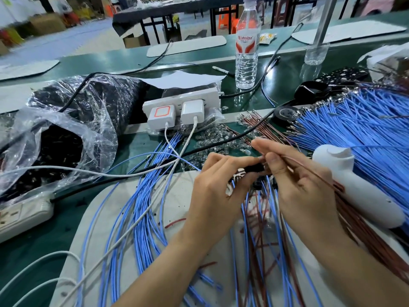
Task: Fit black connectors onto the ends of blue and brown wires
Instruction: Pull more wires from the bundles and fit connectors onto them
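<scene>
Although the print is soft, the red lettering on the label of the water bottle (246,52) at the far side of the green bench (285,80) reads something like "Wahaha"; I can read no other writing.

Nearer me, a white power strip (152,106) carries two white chargers (192,111), one with an orange square on its face. Their white cables (124,238) trail across the pale mat (177,196) in front of me. A black cable (221,142) crosses the bench just beyond my fingers. To the left lies a crumpled clear plastic bag (66,138) full of small black parts. Below it is a second power strip (24,216), cut off by the frame edge. To the right a thick sheaf of blue wires (365,134) fans out, with a white plastic device (356,189) lying against it. More blue ones lie loose over the mat.

Above the mat my left hand (212,187) pinches a black connector (254,168) between thumb and forefinger. My right hand (296,185) pinches a brown wire (309,168) between thumb and fingertips, with its end right at the connector. My own fingers hide whether the tip has gone in. Under my palms the tangle of brown and blue strands is blurred, and the small shiny bits by my left palm are too unclear to name.
</scene>
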### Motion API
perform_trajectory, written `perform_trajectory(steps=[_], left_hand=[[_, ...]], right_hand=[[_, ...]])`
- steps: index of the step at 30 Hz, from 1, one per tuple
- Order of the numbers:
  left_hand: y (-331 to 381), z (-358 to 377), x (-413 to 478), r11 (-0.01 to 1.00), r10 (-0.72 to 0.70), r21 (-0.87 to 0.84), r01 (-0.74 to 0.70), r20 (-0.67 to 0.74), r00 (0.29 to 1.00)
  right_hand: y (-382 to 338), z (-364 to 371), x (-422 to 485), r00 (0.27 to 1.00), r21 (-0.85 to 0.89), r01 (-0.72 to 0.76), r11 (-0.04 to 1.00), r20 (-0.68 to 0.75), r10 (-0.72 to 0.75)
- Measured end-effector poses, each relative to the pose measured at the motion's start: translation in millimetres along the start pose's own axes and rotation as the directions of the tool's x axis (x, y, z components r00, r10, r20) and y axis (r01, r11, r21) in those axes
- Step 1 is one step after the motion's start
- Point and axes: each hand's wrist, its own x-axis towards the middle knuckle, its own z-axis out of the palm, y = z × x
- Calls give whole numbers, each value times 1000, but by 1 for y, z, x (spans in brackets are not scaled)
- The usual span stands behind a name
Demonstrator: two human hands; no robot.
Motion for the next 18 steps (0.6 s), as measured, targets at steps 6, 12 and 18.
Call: perform_trajectory(steps=[6, 12, 18], left_hand=[[-1, 3, -1, 996, -33, -86, 39, 71, 997], [-6, 2, -1, 937, -172, -293, 190, 86, 981], [-4, 2, 0, 861, -212, -439, 257, 149, 966]], right_hand=[[-2, 0, 6, 900, 513, -436, 739, 270, 343], [-2, -1, 7, 913, 406, -398, 823, 265, 310], [-1, 2, 7, 876, 426, -474, 771, 316, 364]])
